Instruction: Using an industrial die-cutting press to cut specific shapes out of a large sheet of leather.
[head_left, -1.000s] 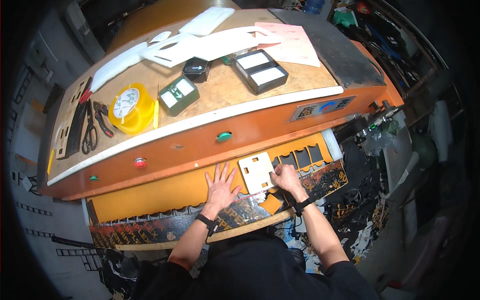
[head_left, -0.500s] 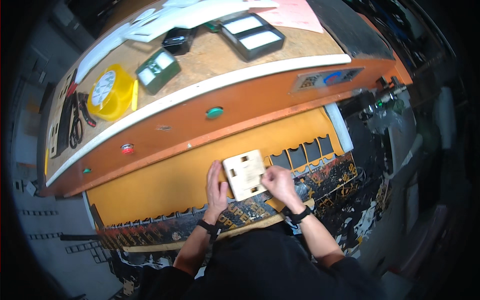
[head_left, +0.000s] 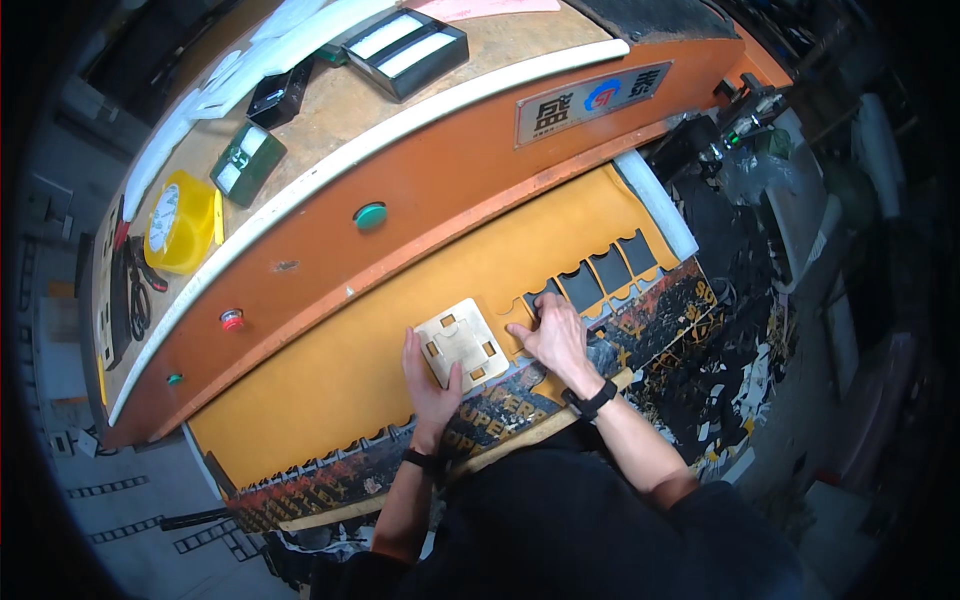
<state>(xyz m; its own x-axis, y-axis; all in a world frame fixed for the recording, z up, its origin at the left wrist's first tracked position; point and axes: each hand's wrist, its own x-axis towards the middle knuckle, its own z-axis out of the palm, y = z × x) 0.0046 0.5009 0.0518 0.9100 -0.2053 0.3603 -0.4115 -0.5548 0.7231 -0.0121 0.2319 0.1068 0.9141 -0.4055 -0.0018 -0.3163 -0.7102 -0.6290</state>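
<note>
My left hand (head_left: pixel 432 392) holds a pale square cutting die (head_left: pixel 462 345) with small rectangular windows. Its fingers run along the die's left edge and the thumb presses on its face. Under the die lies a tan-yellow sheet of material (head_left: pixel 330 385), with a row of cut-out openings along its near edge. My right hand (head_left: pixel 558 335) rests over the sheet just right of the die, beside the nearest openings. Its thumb points left, apart from the bent forefinger, and nothing shows between them. The other fingertips are partly hidden behind the hand.
An orange press beam (head_left: pixel 420 225) with green and red buttons spans beyond the sheet. On its top stand a yellow tape roll (head_left: pixel 180 222), a green box (head_left: pixel 248 165), a black box (head_left: pixel 408 55) and scissors (head_left: pixel 137 310). Dark scraps (head_left: pixel 690 420) lie at the right.
My right hand has let go of the die's right edge and moved onto the sheet beside it. My left thumb now lies on the die. The whole view has shifted and turned.
</note>
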